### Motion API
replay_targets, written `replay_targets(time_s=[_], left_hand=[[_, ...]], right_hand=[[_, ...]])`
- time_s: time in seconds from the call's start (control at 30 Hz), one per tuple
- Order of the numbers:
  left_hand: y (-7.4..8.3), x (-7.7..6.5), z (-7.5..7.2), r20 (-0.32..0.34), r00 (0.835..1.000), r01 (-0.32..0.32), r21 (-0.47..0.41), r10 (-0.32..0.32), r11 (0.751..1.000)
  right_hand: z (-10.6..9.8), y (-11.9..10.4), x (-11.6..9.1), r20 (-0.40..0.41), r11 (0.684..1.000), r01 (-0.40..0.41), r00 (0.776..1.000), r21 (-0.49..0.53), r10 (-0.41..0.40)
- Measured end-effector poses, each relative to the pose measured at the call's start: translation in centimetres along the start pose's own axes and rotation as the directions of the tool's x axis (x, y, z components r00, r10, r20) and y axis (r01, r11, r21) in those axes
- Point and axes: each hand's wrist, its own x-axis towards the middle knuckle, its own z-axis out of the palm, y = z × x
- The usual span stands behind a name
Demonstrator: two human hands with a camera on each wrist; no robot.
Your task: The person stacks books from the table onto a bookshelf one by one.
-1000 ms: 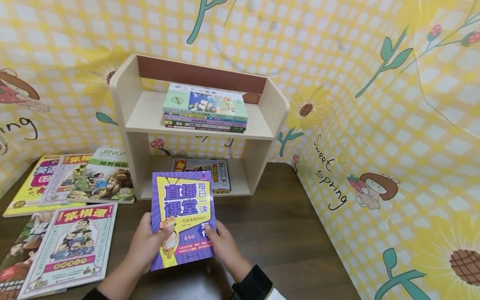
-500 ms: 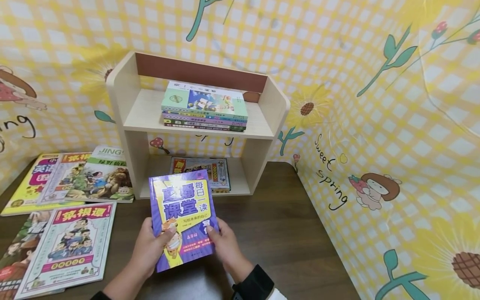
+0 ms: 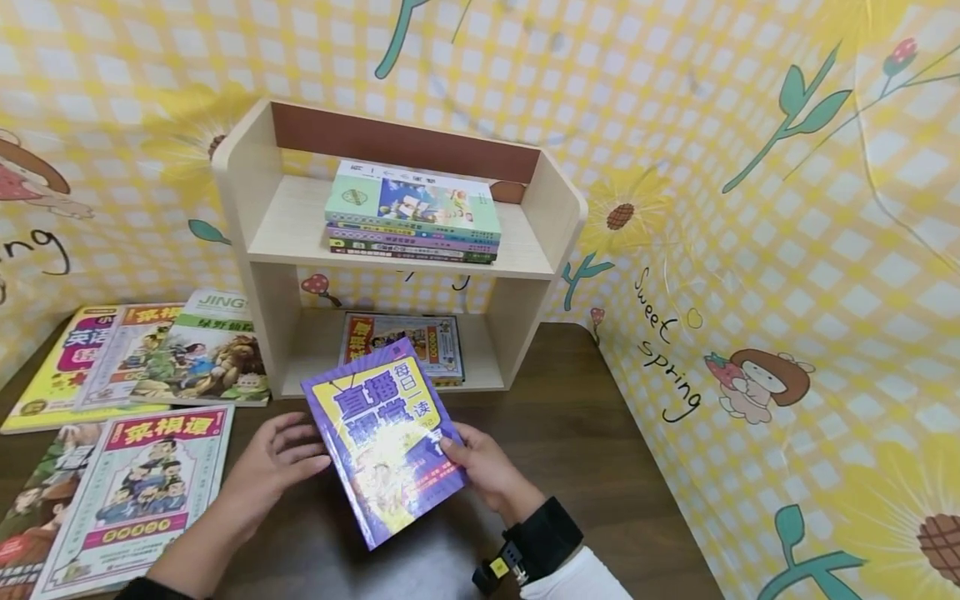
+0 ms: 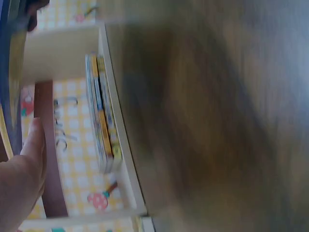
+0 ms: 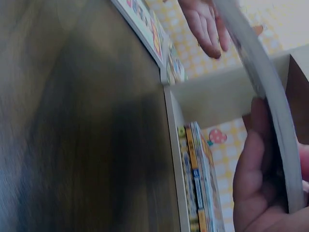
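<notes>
A purple and yellow book (image 3: 390,442) is held tilted above the table, its glossy cover facing up. My right hand (image 3: 491,467) pinches its right edge, thumb on the cover; in the right wrist view the fingers (image 5: 253,164) curl under the back. Beside the left edge, my left hand (image 3: 281,458) is off the book with its fingers spread loosely. Behind the book stands a two-tier wooden shelf (image 3: 401,267). On its upper board lies a stack of books (image 3: 412,212); a few more books (image 3: 442,346) lie on the lower board, partly hidden by the held one.
Several books lie at left: a comic-covered book (image 3: 150,492) in front, and a green and white book (image 3: 210,346) against the shelf's side. The dark wooden table (image 3: 585,467) extends right. A yellow checked cloth (image 3: 750,250) hangs behind and at right.
My left hand has let go of the book and moved left. The book has turned, its lower end swinging right, while my right hand keeps hold and has shifted slightly right.
</notes>
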Motion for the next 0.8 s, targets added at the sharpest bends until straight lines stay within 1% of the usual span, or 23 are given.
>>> replay_targets(time_s=[0.1,0.2,0.27,0.3,0.4,0.47,0.57,0.67,0.7,0.77,0.8], left_hand=[[0.1,0.5,-1.3,0.044,0.998,-0.048,0.031,0.047,0.998],[0.6,1.1,-2.1,0.070,0.995,-0.082,0.132,0.073,0.988],[1.0,1.5,-2.4,0.083,0.991,-0.118,0.210,0.102,0.971],[1.3,1.7,-2.5,0.093,0.988,-0.144,0.251,0.124,0.957],[1.8,2.1,-2.9,0.139,0.975,-0.208,0.323,0.172,0.923],[2.2,2.2,-3.0,0.179,0.964,-0.247,0.341,0.196,0.907],[2.6,2.1,-3.1,0.243,0.944,-0.298,0.344,0.222,0.890],[2.7,1.9,-3.0,0.301,0.922,-0.346,0.363,0.242,0.865],[2.7,1.8,-3.0,0.315,0.918,-0.352,0.371,0.240,0.859],[2.5,1.6,-3.0,0.333,0.917,-0.350,0.398,0.222,0.848],[2.5,1.5,-3.0,0.341,0.917,-0.343,0.400,0.209,0.850]], right_hand=[[-1.0,-0.3,0.1,0.046,1.000,-0.012,0.999,-0.013,0.013],[-1.7,-0.6,0.1,0.100,0.999,-0.023,0.995,-0.033,0.026],[-2.1,-0.7,0.2,0.129,0.998,-0.033,0.991,-0.048,0.039],[-2.2,-0.7,0.3,0.143,0.998,-0.038,0.989,-0.051,0.045],[-2.5,-0.9,0.6,0.195,0.996,-0.051,0.979,-0.066,0.063],[-2.8,-1.1,0.8,0.232,0.995,-0.058,0.970,-0.077,0.075],[-3.3,-1.4,1.2,0.292,0.993,-0.065,0.952,-0.102,0.093],[-3.8,-1.8,1.4,0.343,0.988,-0.068,0.933,-0.136,0.111],[-3.9,-1.9,1.5,0.359,0.987,-0.065,0.926,-0.145,0.113],[-4.0,-2.2,1.6,0.386,0.985,-0.063,0.915,-0.162,0.122],[-4.1,-2.3,1.7,0.396,0.984,-0.061,0.910,-0.169,0.124]])
